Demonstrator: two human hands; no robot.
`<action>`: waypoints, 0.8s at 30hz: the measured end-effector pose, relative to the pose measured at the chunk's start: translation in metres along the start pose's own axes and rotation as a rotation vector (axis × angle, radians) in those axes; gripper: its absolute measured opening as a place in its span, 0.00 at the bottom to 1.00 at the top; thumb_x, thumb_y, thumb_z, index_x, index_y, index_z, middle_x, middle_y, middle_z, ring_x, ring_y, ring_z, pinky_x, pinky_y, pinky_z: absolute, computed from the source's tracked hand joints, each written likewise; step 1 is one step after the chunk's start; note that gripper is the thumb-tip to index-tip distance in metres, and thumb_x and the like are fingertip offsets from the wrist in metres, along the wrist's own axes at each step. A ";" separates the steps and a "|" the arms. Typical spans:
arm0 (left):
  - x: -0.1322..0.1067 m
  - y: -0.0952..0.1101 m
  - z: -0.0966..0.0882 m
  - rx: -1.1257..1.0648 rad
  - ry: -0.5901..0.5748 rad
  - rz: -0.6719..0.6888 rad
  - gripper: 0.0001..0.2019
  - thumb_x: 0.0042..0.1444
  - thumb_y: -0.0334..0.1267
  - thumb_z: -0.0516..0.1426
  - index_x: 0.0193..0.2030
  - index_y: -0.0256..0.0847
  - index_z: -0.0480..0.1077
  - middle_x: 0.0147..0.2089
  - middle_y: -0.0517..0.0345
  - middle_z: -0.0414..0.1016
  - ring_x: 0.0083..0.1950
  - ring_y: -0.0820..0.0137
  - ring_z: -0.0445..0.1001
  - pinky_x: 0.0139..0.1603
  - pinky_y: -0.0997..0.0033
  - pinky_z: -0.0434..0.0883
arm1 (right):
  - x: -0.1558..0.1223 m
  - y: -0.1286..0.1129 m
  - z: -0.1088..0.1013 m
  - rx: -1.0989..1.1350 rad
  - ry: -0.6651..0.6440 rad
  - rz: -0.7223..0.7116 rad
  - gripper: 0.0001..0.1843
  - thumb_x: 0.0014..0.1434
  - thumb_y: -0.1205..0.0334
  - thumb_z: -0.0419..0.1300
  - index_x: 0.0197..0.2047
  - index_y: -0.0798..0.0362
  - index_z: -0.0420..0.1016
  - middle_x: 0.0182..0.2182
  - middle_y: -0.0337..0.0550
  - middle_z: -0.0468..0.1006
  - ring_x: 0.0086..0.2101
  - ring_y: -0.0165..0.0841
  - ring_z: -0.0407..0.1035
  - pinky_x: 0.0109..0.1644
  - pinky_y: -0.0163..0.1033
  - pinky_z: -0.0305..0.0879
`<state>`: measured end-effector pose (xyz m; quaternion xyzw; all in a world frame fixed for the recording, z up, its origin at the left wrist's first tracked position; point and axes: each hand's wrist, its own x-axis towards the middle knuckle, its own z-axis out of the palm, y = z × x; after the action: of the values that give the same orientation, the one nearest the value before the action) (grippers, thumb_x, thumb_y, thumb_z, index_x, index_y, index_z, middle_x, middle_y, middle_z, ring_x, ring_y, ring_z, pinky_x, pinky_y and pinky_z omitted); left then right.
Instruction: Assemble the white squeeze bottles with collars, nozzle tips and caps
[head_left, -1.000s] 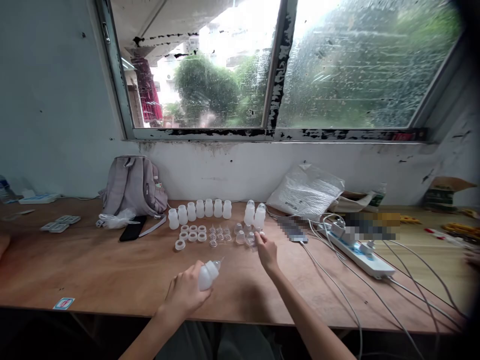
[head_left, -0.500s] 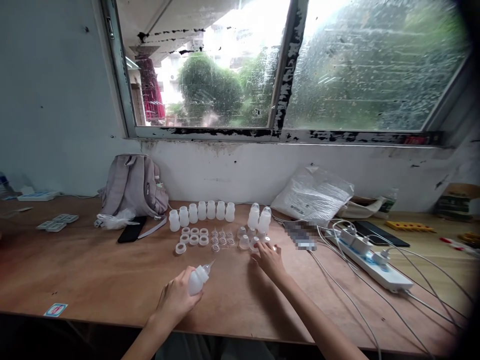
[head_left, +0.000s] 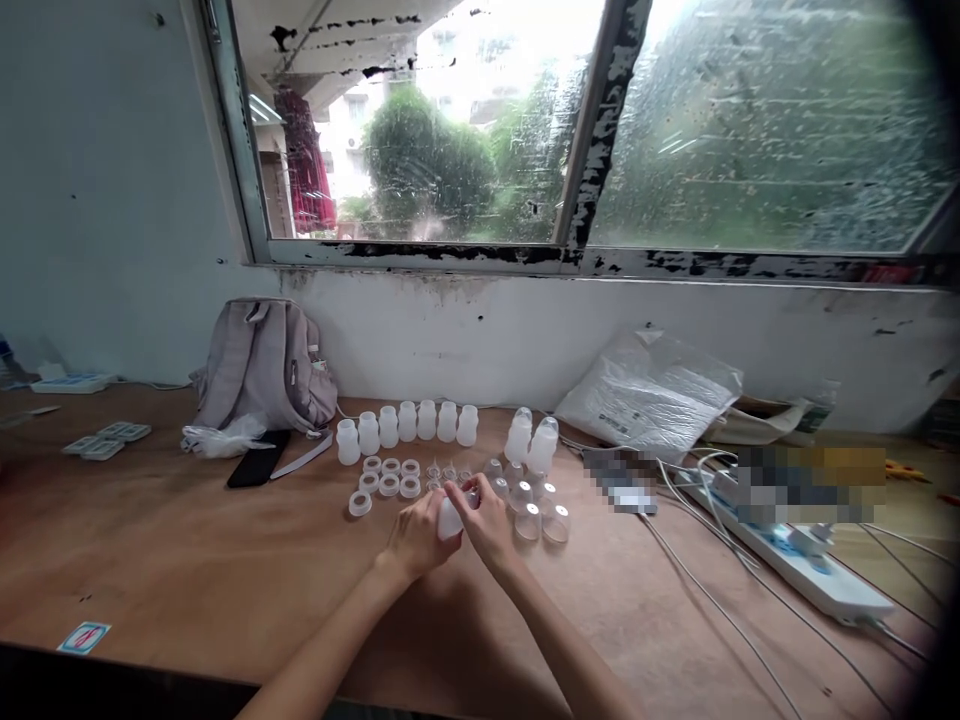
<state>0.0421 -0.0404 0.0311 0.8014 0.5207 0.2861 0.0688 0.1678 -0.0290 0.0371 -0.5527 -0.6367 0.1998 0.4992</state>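
My left hand [head_left: 420,535] is wrapped round a small frosted white baby bottle [head_left: 450,518], tilted above the table. My right hand [head_left: 486,520] closes over the bottle's top end, its fingers round a clear cap [head_left: 472,497] that is mostly hidden. Just right of the hands stand several clear domed caps [head_left: 527,522]. Behind my fingers are small clear teats [head_left: 448,474], partly covered. White collar rings [head_left: 389,485] lie in rows to their left. A line of open frosted bottles [head_left: 407,421] stands at the back, and two capped bottles [head_left: 541,446] stand to the right.
A grey backpack [head_left: 262,365], a plastic bag [head_left: 229,437] and a black phone [head_left: 257,462] lie at the left. On the right are a plastic packing bag [head_left: 652,395], a white power strip [head_left: 832,580] and trailing cables. The wall and window rise behind the table.
My right hand has moved left from the clear caps to the top of the baby bottle. My left hand has brought the bottle up and right to meet it. The view has shifted slightly.
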 end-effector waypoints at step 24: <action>0.017 -0.023 0.006 -0.798 -0.418 -0.167 0.11 0.30 0.32 0.60 0.26 0.36 0.67 0.24 0.63 0.68 0.26 0.74 0.65 0.24 0.77 0.60 | 0.002 0.009 0.011 0.186 -0.070 0.009 0.17 0.47 0.52 0.56 0.18 0.51 0.54 0.14 0.32 0.55 0.18 0.26 0.52 0.20 0.32 0.48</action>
<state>0.0322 -0.0139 0.0238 0.7080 0.4076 0.2897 0.4986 0.1628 -0.0208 0.0262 -0.4993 -0.6300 0.2794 0.5251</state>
